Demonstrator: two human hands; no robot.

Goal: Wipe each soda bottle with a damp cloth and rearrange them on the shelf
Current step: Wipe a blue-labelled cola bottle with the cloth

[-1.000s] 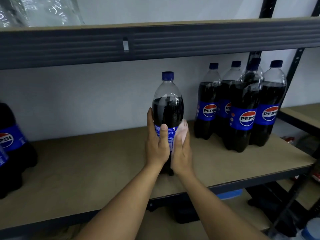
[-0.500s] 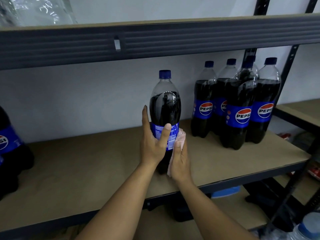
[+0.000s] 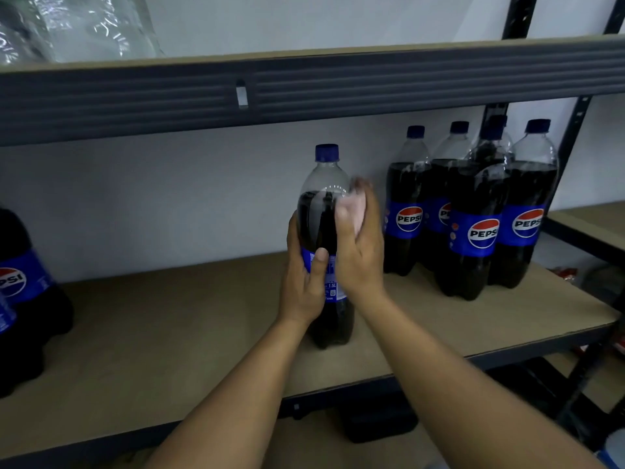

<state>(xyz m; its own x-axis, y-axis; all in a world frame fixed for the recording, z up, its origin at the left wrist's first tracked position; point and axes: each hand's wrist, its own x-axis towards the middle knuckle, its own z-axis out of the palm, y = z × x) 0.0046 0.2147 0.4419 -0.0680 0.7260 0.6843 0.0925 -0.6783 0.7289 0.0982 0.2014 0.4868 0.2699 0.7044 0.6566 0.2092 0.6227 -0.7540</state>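
Gripping the soda bottle (image 3: pixel 316 225) with the left hand (image 3: pixel 304 282), fingers curled round the far side, thumb laid up the blue label. Pressing a pale pink cloth (image 3: pixel 351 208) against the bottle's right shoulder with the right hand (image 3: pixel 360 255), fingers curved over the cloth, a touch blurred up there. Holding it upright, base down on the shelf (image 3: pixel 169 333), roughly midway along and nearer the front edge than the back. Blue cap on, dark cola up to the shoulder, printed back of the label turned this way. Out toward the right end of the shelf, a tight cluster of matching bottles (image 3: pixel 473 225), all upright, caps on, Pepsi logos facing out, well apart from the one in hand. Over at the left edge, cut off by the frame, further bottles (image 3: pixel 23 292) of the same kind. Behind everything, a plain pale wall (image 3: pixel 169 198). Overhead, the dark ribbed beam (image 3: pixel 338 93) of the next level up, with crinkled clear plastic (image 3: pixel 74 28) on top at the left end. At the far right, a black upright post (image 3: pixel 575 130), and just past it a corner of a neighbouring shelf unit (image 3: pixel 595 228).
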